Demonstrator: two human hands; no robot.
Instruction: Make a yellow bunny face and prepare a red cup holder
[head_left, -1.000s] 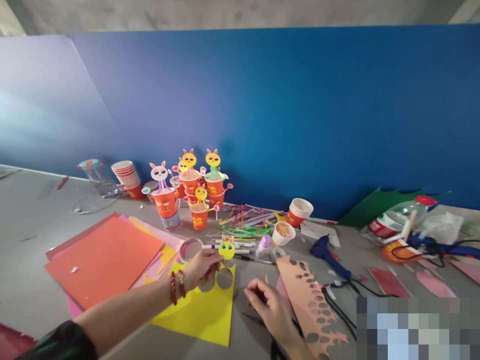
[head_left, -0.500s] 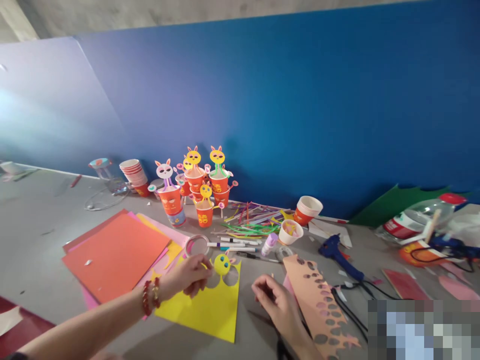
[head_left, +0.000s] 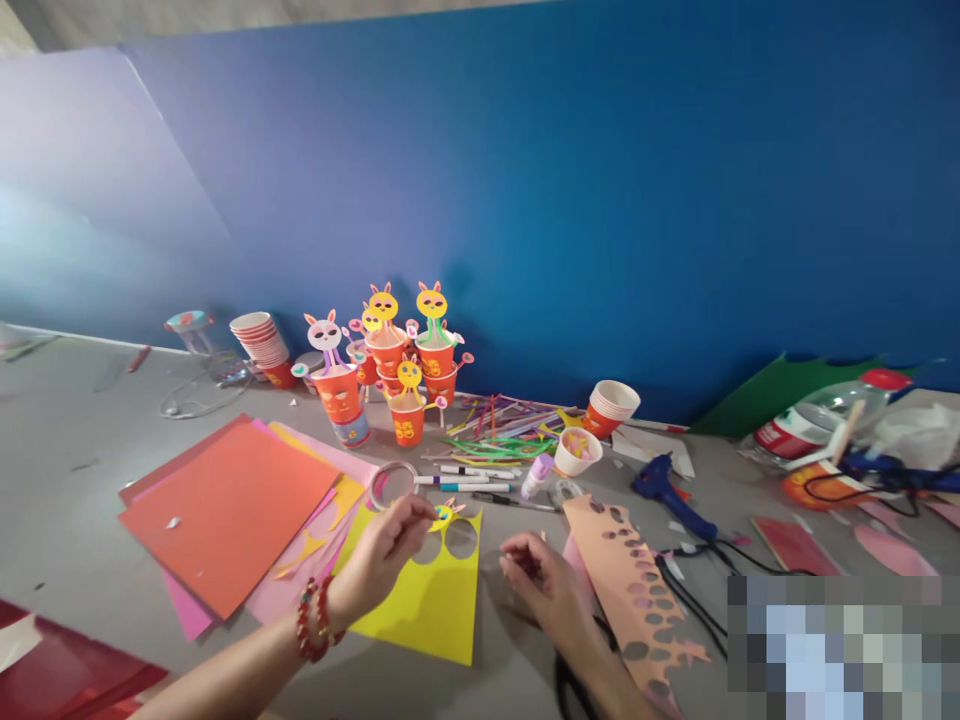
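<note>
The face cutout (head_left: 443, 516) is yellow marked in blue, cut sheet (head_left: 431, 612) plain yellow, punched strip (head_left: 602, 578) peach, glue gun (head_left: 670, 498) dark blue.

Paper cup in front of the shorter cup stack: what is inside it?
Inside the paper cup, yellow and pink paper pieces show at the top. Anything beneath them, and the cup's bottom, is hidden.

Craft workspace: grey table (head_left: 75, 510) strewn with coloured paper (head_left: 435, 620), markers (head_left: 465, 487), glue gun (head_left: 666, 488), decorated paper cups (head_left: 409, 425).
</note>
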